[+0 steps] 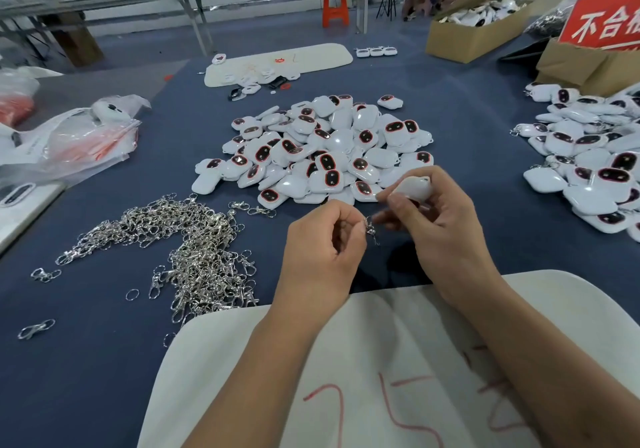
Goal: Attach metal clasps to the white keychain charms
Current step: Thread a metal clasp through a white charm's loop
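Note:
My right hand (pixel 440 226) grips a white keychain charm (pixel 414 188) above the blue table. My left hand (pixel 322 246) pinches a small metal clasp (pixel 371 227) that hangs between the two hands, just below the charm. A big heap of white charms with dark red-rimmed ovals (pixel 322 153) lies just beyond my hands. A tangled pile of silver clasps (pixel 187 250) spreads on the table to the left.
A second heap of charms (pixel 588 170) lies at the right. A white board with red marks (pixel 346 378) sits under my forearms. Plastic bags (pixel 79 136) lie at the left, cardboard boxes (pixel 478 32) and a red sign (pixel 606 21) at the back right.

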